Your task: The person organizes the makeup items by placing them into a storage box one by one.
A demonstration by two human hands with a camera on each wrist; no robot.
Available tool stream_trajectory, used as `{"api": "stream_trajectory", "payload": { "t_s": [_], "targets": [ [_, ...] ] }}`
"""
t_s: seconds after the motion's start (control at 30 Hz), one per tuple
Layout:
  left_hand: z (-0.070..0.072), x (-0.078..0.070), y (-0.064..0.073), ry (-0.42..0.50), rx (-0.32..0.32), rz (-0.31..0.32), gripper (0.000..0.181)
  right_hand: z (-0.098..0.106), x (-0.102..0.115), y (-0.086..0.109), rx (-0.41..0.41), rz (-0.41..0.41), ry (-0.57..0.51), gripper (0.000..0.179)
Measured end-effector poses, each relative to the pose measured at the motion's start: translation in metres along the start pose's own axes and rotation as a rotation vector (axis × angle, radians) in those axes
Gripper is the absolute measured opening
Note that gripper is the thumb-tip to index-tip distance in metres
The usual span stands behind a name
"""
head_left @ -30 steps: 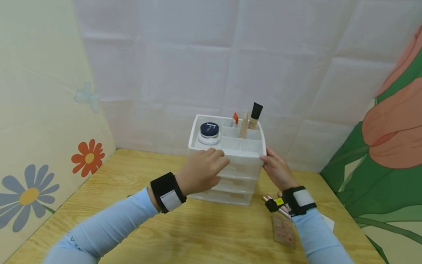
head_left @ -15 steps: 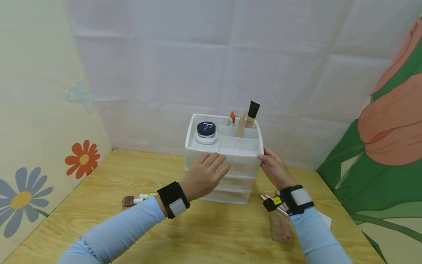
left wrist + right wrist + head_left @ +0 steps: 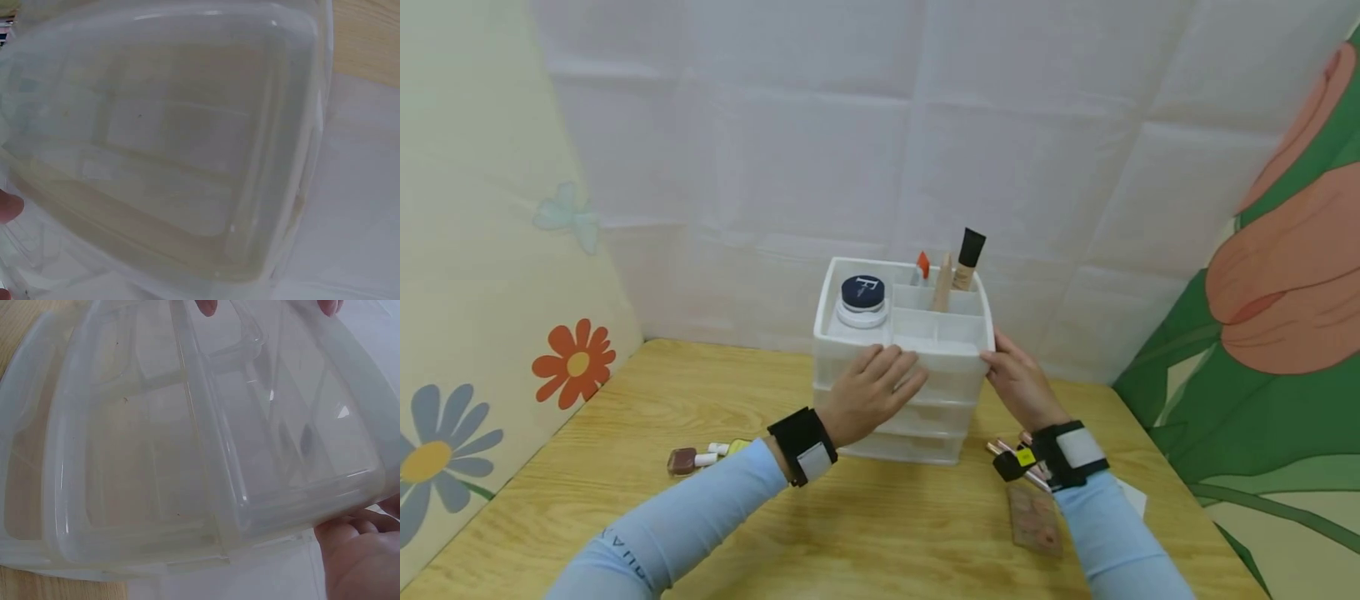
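Note:
A white plastic drawer organizer [image 3: 902, 392] with clear drawer fronts stands near the back of the table. My left hand [image 3: 871, 393] rests across its front, just below the top rim, and its fingertips [image 3: 207, 306] touch the upper drawer front in the right wrist view. With the thumb at the front corner and fingers round behind, my right hand [image 3: 1024, 390] grips the organizer's right side. A round jar with a dark blue lid [image 3: 862, 292] sits in the top tray's left section. Behind on the right stand a black-capped foundation tube [image 3: 969, 257], a beige tube [image 3: 942, 285] and a red-tipped item [image 3: 922, 265].
Nail polish bottles, one dark red [image 3: 682, 461] and one yellow [image 3: 739, 446], lie left of the organizer beside my left sleeve. On the right, slim rose-gold tubes [image 3: 997, 447], a brown palette [image 3: 1034, 521] and a white card [image 3: 1132, 498] lie around my right wrist.
My left hand has lowered slightly from the rim onto the organizer's front. The right hand keeps its grip. The view has shifted a little, uncovering the nail polish on the left.

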State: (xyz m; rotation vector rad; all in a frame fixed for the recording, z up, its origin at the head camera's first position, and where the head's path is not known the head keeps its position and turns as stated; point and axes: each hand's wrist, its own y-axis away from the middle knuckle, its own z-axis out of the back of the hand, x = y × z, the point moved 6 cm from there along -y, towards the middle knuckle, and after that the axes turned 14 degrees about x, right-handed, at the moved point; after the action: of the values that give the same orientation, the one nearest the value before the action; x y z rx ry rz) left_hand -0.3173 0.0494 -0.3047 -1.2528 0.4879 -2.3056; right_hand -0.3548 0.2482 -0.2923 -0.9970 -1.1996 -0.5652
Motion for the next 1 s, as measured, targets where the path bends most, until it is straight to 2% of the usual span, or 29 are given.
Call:
{"api": "stream_trajectory", "payload": {
  "t_s": [0.33,0.43,0.63,0.8,1.0],
  "targets": [
    [0.0,0.003,-0.004,-0.031,-0.024,-0.002,0.041,-0.001,0.002,-0.001,-0.004,-0.014,0.001,0.058],
    [0.0,0.001,-0.003,-0.015,-0.021,-0.006,0.041,0.0,0.001,-0.001,0.0,-0.018,0.006,0.058],
    [0.007,-0.003,0.0,0.0,-0.039,-0.021,0.037,0.0,0.001,-0.001,0.013,-0.023,0.008,0.059],
    [0.011,-0.007,0.003,0.005,-0.025,-0.035,0.035,0.001,0.001,-0.001,0.009,-0.022,0.006,0.059],
    [0.02,-0.015,0.006,0.042,-0.023,-0.054,0.025,0.0,0.001,-0.002,0.017,-0.014,-0.016,0.059]
  ]
}}
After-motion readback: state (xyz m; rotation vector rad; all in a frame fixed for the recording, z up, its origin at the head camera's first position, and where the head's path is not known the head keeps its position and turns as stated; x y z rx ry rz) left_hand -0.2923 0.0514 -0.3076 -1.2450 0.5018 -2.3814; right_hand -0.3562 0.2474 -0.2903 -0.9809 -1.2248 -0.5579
